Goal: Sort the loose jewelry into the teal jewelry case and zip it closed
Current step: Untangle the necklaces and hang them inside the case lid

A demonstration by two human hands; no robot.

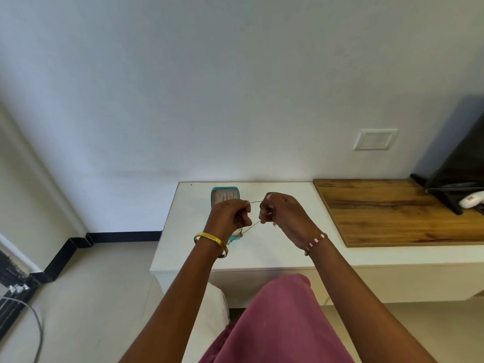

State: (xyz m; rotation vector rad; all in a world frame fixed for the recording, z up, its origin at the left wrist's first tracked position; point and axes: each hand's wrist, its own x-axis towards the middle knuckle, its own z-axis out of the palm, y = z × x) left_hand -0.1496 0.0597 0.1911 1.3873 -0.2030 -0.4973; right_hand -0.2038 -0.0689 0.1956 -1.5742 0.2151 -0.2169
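Note:
The teal jewelry case (224,195) lies open on the white table (275,247), its pale padded inside facing up; my hands hide most of its near half. My left hand (230,216) and my right hand (280,213) are held above the case, both pinching a thin gold chain (253,225). The chain runs taut between the two hands and loops down toward the case's near edge, where a small pendant hangs. A gold bangle sits on my left wrist and a beaded bracelet on my right wrist.
A wooden board (387,210) covers the table's right part. A black stand (455,163) and a white object (471,203) sit at the far right. A wall socket (374,139) is above. My pink-clad knee (277,323) is below the table edge.

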